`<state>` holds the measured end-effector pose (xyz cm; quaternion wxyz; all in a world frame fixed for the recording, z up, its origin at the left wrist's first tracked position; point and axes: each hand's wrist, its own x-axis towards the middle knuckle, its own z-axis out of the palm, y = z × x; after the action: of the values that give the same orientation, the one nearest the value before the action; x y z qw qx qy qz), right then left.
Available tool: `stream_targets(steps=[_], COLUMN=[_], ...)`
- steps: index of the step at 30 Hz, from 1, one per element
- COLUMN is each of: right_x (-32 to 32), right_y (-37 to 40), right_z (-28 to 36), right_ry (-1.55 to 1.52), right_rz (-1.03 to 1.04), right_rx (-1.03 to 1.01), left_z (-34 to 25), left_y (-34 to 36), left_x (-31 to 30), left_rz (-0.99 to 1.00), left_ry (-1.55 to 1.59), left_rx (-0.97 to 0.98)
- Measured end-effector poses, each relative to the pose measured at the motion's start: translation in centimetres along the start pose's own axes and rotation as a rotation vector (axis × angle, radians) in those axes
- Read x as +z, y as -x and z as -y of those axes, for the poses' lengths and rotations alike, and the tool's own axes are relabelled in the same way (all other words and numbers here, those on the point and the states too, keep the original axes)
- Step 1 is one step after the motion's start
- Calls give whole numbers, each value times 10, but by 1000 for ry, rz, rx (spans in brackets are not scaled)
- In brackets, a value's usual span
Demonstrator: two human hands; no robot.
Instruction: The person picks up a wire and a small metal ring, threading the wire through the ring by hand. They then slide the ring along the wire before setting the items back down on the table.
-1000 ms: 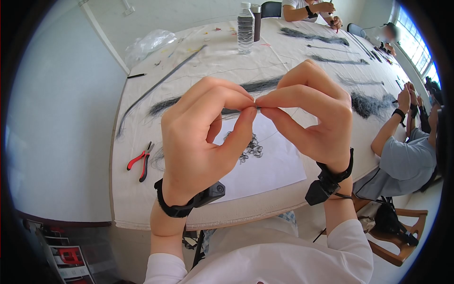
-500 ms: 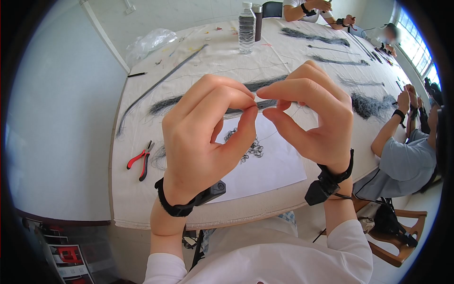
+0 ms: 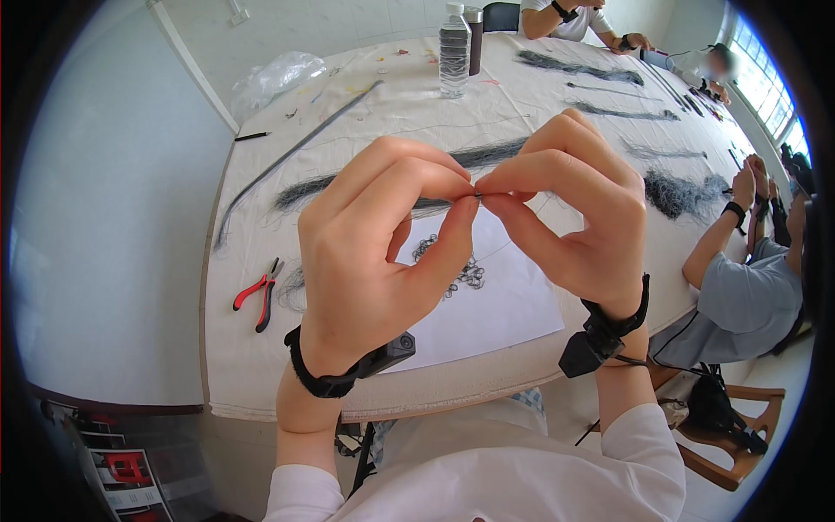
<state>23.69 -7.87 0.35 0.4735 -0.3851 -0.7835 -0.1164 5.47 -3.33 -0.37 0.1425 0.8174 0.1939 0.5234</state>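
My left hand (image 3: 383,244) and my right hand (image 3: 578,204) are raised over the table, their thumb and index fingertips pinched together and meeting. Between the two pinches shows a tiny bit of a thin dark strand (image 3: 477,195); most of it is hidden by the fingers. Beneath my hands lies a white sheet of paper (image 3: 513,304), bearing a small heap of dark wire-like loops (image 3: 470,275). Behind the hands stretches a long bundle of grey strands (image 3: 304,193), partly covered by them.
Red-and-black pliers (image 3: 261,294) lie left of the paper. A water bottle (image 3: 454,52) and a dark flask (image 3: 474,42) stand at the back. More grey bundles (image 3: 578,66) and a tangled clump (image 3: 678,195) lie to the right. Other people sit along the far and right sides.
My right hand's fingers have closed from a slight gap into a pinch and moved left to meet the left fingertips. The left hand has barely moved.
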Motion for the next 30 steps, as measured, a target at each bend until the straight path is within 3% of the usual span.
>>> stream_targets(steps=[6,30], right_x=[2,3], right_y=[1,-1], right_z=[3,3], right_ry=[-117,54], right_rz=[-61,-74], right_rx=[72,-66], left_z=[0,0], left_y=[0,0], left_x=[1,2], left_rz=[-10,2], left_ry=[4,-23], left_rx=[3,-10])
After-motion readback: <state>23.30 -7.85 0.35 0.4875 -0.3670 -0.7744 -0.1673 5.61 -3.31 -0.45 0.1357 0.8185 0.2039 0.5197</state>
